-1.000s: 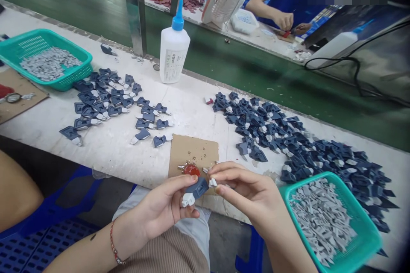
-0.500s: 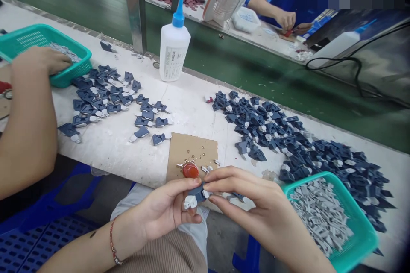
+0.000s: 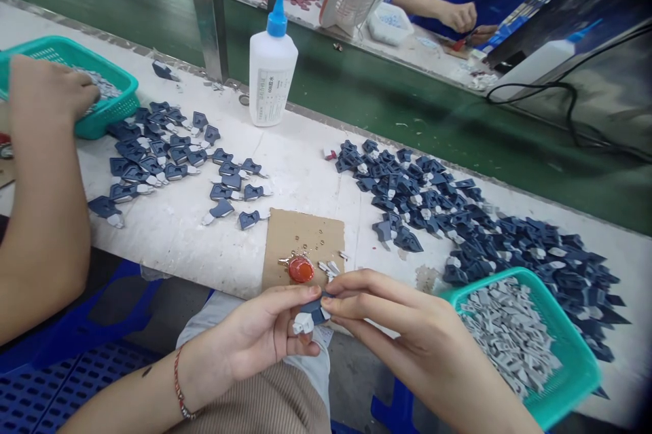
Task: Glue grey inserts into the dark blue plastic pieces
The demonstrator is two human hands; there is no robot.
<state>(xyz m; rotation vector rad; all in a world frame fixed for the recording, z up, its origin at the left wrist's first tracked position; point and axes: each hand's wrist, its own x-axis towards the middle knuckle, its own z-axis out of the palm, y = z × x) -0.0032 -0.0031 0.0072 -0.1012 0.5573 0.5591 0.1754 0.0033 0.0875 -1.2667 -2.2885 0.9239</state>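
A: What's in the hands?

B: At the bottom centre of the frame, the left hand [image 3: 255, 329] grips a dark blue part [image 3: 314, 312] with a pale tip [image 3: 303, 323]. The right hand [image 3: 400, 315] has its fingers closed at the part's right end; I can't tell whether they pinch a small piece too.

A: And just above them?

B: Cardboard [image 3: 285, 230], with a red blob [image 3: 300, 269] and small grey pieces [image 3: 330, 269] on it.

A: Elsewhere on the table [image 3: 300, 169]?

B: A blue pile [image 3: 407, 193] right of centre, a green basket [image 3: 560, 400] at lower right, a white bottle [image 3: 274, 74] upper centre. Upper left, another person's hand [image 3: 64, 87] is at a second basket [image 3: 106, 113].
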